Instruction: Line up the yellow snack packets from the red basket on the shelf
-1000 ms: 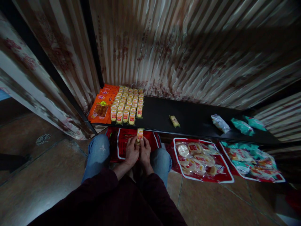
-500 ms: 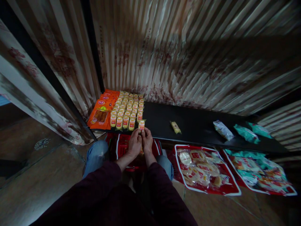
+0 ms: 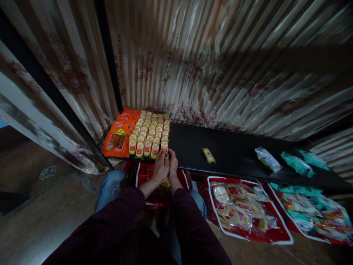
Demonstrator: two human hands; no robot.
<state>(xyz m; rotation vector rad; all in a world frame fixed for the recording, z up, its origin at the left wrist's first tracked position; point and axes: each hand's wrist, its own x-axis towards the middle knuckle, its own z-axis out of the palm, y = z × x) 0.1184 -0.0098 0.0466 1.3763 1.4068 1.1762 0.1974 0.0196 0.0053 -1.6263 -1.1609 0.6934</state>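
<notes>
Rows of small yellow packs with red and white labels stand close together on the black shelf. At the front of the rightmost row is one yellow pack, with the fingers of both hands on its lower end. My left hand is closed around its near left side. My right hand is closed beside it, thumbs close together. Left of the rows lie overlapping orange packs. A single yellow pack lies by itself further right on the shelf.
Below my hands is a red basket between my knees. To the right stand a red basket of round wrapped food and another with teal packs. A white pack and teal packs lie on the shelf. Striped curtains hang behind.
Both hands have brought the yellow pack against the front of the rightmost row. It was slightly right of and nearer than that row before. The view has shifted a little.
</notes>
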